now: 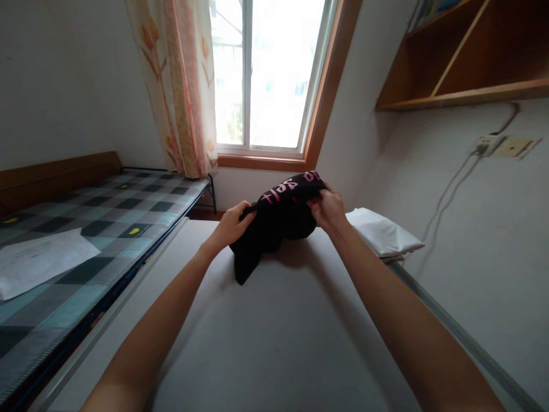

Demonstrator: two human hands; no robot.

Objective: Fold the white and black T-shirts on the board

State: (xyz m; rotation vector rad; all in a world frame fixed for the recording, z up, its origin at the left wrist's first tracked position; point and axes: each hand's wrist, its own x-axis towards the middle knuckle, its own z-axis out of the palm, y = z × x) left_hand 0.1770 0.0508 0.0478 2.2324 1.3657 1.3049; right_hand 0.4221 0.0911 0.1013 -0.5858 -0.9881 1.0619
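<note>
The black, soft-looking cloth piece with pink lettering [278, 220] hangs bunched over the far part of the smooth white tabletop [274, 332]; can't tell if its low tip touches. Left hand [234, 224] pinches one end, right hand [329, 209] grips the other. Looks light, floppy and not fragile or slippery, so I'd say those two ends are decent grab spots.
</note>
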